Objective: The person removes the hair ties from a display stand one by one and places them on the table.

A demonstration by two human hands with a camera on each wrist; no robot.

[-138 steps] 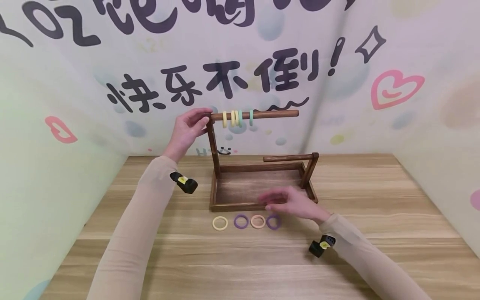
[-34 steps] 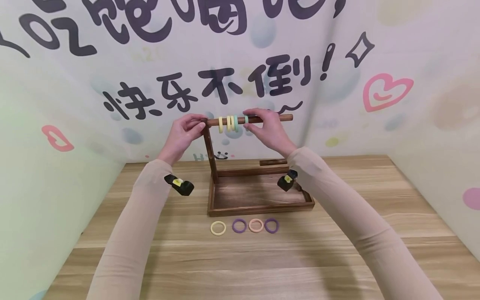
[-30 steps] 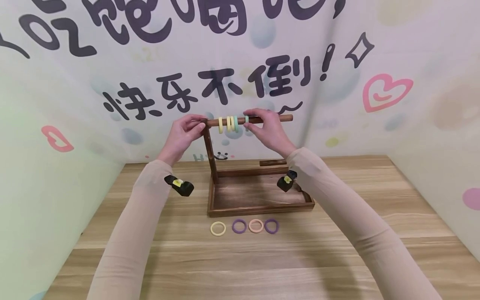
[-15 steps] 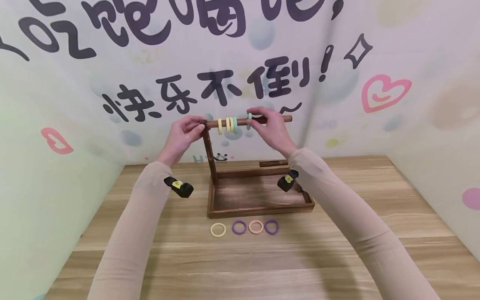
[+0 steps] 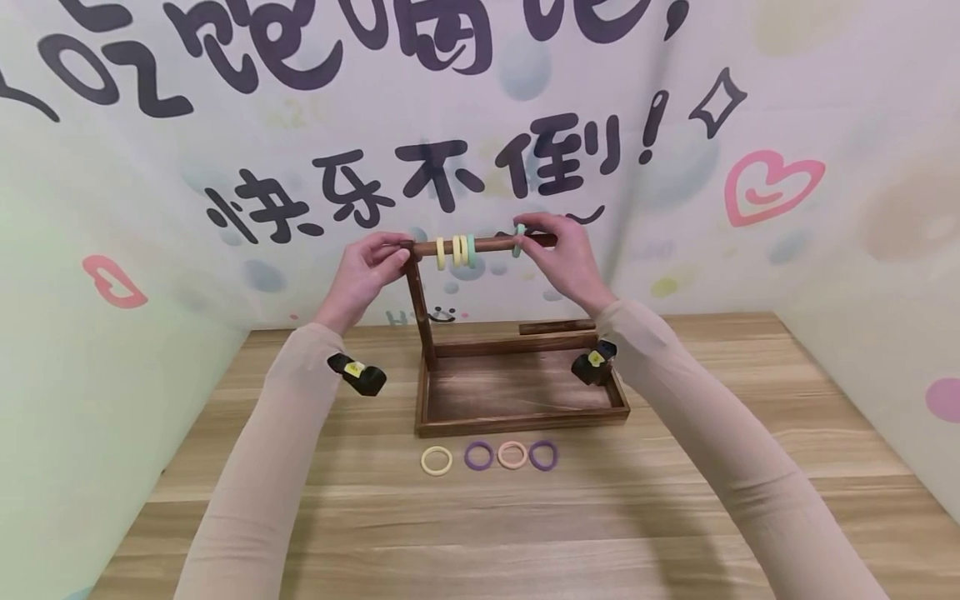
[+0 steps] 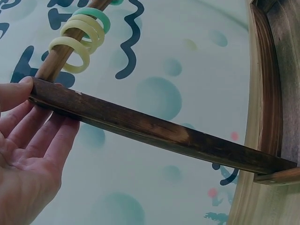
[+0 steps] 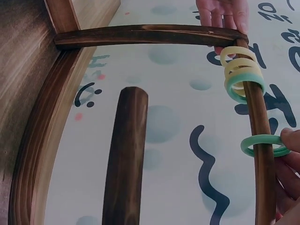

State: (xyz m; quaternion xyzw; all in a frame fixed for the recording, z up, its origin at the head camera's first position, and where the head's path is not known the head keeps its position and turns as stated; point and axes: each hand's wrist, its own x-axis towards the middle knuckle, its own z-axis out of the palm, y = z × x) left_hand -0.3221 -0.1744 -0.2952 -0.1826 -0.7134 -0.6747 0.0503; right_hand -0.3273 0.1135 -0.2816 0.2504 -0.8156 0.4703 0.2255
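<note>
A dark wooden stand carries a long upper bar that ends freely at the right. My left hand grips its top left corner, thumb in front and fingers behind, as the left wrist view shows. Between thumb and fingers, my right hand pinches a mint green ring that encircles the bar, covering the bar's free end in the head view. Further left on the bar hang several yellow rings and another green ring, apart from the pinched one.
The stand's base is a shallow tray with a lower, shorter bar, partly behind the right wrist. On the table before it lie a yellow ring, two purple rings and a pink ring. A printed wall hanging stands behind.
My right hand has risen from the tray's front to the upper bar, taken the outer green ring and slid it rightward along the bar. My left hand keeps its grip on the corner.
</note>
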